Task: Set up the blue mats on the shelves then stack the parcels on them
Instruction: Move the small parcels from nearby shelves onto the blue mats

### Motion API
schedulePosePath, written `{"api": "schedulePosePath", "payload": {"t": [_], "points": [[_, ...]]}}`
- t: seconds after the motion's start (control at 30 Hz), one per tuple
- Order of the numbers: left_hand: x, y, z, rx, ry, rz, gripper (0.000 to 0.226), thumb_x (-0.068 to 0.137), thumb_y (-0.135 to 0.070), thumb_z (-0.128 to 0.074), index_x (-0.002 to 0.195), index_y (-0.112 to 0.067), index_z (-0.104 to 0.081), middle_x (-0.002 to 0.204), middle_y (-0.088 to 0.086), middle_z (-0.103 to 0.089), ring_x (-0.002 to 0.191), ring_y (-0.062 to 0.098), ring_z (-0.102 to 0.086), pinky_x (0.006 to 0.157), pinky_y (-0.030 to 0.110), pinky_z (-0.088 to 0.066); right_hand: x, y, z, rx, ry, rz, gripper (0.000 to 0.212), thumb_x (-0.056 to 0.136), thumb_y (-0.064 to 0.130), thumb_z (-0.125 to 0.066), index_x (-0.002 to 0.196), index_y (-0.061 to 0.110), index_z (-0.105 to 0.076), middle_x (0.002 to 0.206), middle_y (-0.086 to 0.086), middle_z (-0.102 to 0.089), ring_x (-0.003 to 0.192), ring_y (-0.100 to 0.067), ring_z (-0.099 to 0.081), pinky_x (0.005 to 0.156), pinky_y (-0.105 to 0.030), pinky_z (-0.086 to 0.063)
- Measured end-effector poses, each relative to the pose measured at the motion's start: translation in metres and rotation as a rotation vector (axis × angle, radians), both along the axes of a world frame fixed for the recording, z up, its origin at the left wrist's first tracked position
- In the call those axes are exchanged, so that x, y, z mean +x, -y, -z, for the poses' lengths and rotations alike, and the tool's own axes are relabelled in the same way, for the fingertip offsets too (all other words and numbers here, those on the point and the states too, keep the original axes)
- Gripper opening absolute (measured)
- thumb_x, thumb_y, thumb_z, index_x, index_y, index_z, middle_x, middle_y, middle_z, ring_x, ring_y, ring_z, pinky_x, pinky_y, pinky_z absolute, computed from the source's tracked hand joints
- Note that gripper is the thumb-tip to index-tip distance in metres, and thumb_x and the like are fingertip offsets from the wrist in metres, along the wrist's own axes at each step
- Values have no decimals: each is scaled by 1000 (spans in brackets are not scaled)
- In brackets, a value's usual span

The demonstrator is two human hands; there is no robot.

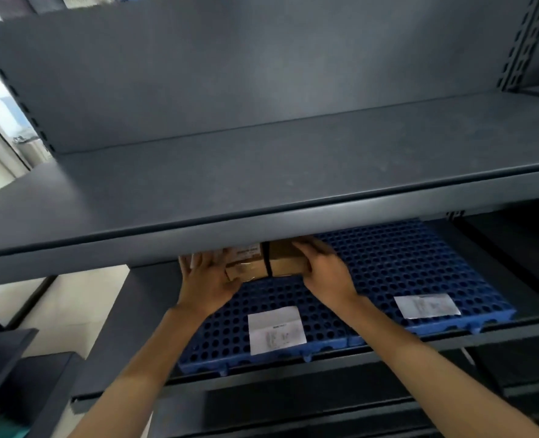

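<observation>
A blue perforated mat (pixel 404 267) covers the lower grey shelf. On its far left part sits a brown cardboard parcel (pixel 281 260) with a black strap and a white label, its top hidden by the shelf above. My left hand (pixel 206 281) presses flat against the parcel's left end. My right hand (pixel 323 270) grips its right end. Two white paper slips lie on the mat: one (pixel 276 330) near the front edge in the middle, another (pixel 426 306) to the right.
A bare grey upper shelf (pixel 262 172) juts out above the hands and hides the back of the lower one. Slotted uprights (pixel 521 42) stand at the right rear. Pale floor (pixel 72 298) shows at the left, beside a dark low surface (pixel 6 352).
</observation>
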State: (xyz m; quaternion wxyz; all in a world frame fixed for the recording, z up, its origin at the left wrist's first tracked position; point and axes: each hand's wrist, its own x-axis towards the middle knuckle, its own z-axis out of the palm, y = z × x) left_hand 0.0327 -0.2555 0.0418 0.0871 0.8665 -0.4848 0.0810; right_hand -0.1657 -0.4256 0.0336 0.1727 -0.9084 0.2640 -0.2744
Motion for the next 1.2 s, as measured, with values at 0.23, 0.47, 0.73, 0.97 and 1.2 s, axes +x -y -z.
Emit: {"api": "schedulePosePath", "payload": {"t": [0.23, 0.47, 0.73, 0.97, 1.2], "points": [[-1, -5, 12, -47, 48, 94, 72, 85, -48, -55, 148, -21, -37, 150, 10, -41, 141, 35, -31, 117, 56, -19, 34, -15, 5, 45, -143, 76, 46, 81, 15, -63, 125, 21, -51, 134, -7, -45, 109, -34, -56, 76, -42, -55], [0, -9, 6, -121, 30, 192, 65, 79, -39, -64, 138, -14, -50, 138, 15, -54, 133, 37, -44, 109, 56, -29, 27, -20, -1, 47, -94, 23, 53, 88, 14, -59, 139, 15, -41, 142, -11, -41, 124, -33, -45, 75, -40, -53], [-82, 3, -19, -329, -355, 585, 50, 90, -38, -58, 138, -29, -48, 140, -8, -52, 128, 17, -47, 102, 36, -44, -75, -64, -45, 32, 127, 186, 39, 88, 6, -57, 125, 16, -56, 141, -6, -48, 137, -21, -39, 104, -37, -42], [-244, 70, -82, -422, -464, 1049, 42, 91, -33, -55, 132, -29, -51, 131, -19, -51, 123, -3, -44, 100, 17, -39, -224, -64, -115, -148, 214, 380, 32, 90, 9, -59, 119, 21, -62, 133, 8, -56, 134, -4, -40, 108, -23, -35], [-401, 165, -150, -501, -381, 1218, 40, 93, -38, -49, 133, -34, -49, 129, -20, -51, 121, -8, -45, 93, 3, -36, -398, -10, -163, -257, 280, 509, 34, 91, 15, -59, 122, 27, -60, 134, 15, -54, 132, 2, -41, 107, -18, -34]]}}
